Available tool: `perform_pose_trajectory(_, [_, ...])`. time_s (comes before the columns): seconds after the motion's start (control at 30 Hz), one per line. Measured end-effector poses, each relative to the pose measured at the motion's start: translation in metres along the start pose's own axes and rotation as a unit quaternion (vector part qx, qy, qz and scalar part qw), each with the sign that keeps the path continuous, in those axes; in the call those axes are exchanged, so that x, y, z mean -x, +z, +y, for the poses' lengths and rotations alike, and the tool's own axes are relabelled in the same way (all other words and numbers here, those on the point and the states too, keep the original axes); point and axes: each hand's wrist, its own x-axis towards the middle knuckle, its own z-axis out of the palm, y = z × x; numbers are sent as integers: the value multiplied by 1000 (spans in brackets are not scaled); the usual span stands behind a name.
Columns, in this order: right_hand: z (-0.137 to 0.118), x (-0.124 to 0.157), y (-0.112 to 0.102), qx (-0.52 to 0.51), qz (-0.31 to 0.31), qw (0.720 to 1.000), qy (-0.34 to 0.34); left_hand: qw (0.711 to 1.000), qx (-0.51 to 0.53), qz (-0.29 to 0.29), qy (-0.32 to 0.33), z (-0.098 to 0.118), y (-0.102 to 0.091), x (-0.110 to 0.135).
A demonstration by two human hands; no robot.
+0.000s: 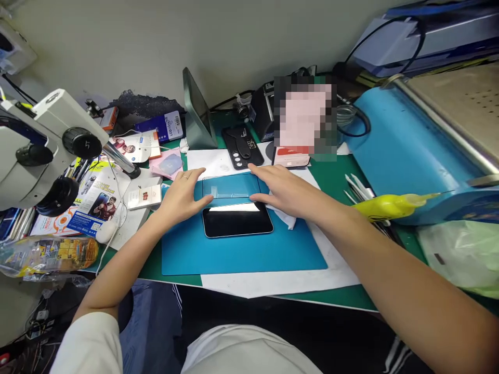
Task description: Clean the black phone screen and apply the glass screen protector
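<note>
A black smartphone [237,219] lies screen up on a blue mat [241,249]. Just behind it a clear screen protector film [230,186] is held over the mat. My left hand [183,195] pinches the film's left edge with fingers curled. At the film's right edge my right hand [286,191] grips it, thumb near the phone's top right corner. A crumpled white wipe [284,215] lies under my right hand.
A microscope [42,150] stands at the left with packaging and leaflets [97,200] below it. A black phone case [244,148] and a tilted tablet [197,114] sit behind the mat. A yellow bottle [385,205], tweezers [356,187] and a blue machine [409,150] are on the right.
</note>
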Motion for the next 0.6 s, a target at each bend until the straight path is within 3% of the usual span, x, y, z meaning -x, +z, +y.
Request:
perform_pose_trajectory(0.23, [3,-7,-3,-10,2,999,-37,999,22,28,7,-12,18,-7])
perform_pose_trajectory(0.43, [-7,-2,-13,-17,1,999,-35,999,42,2,-13,-13,21,-3])
perform_pose_trajectory(0.6, [-19,3,-17,-57,-10,998,-20,995,95,39,-4,-16,20,-3])
